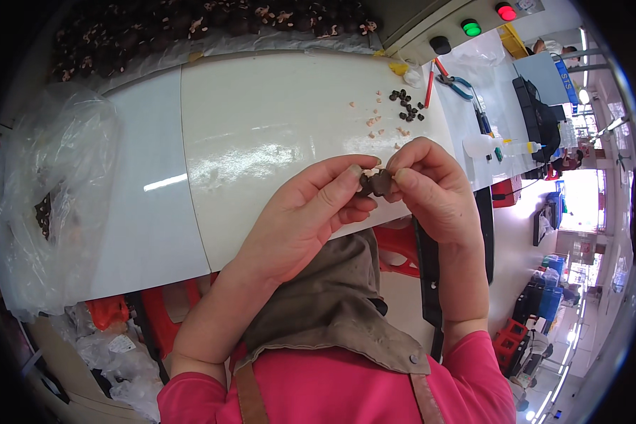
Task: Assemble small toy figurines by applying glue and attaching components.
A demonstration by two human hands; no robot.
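Both hands meet over the near right part of the white table. Between the fingertips is a small dark brown rounded piece (380, 184) with pale pink bits on it. My left hand (314, 198) pinches it between thumb and fingers. From the other side, my right hand (431, 180) has its thumb and forefinger closed at the piece's edge. Just beyond the hands lie several small black bits (407, 106) and scattered pale pink crumbs (374, 121). Whether the held piece is one part or two, I cannot tell.
A heap of dark pieces with pink bits (212, 25) lies along the far edge. Clear plastic bags (71, 198) cover the left side. Pliers (456, 86), a red-handled tool (430, 85) and a white bottle (479, 146) lie right, below a control panel (459, 32).
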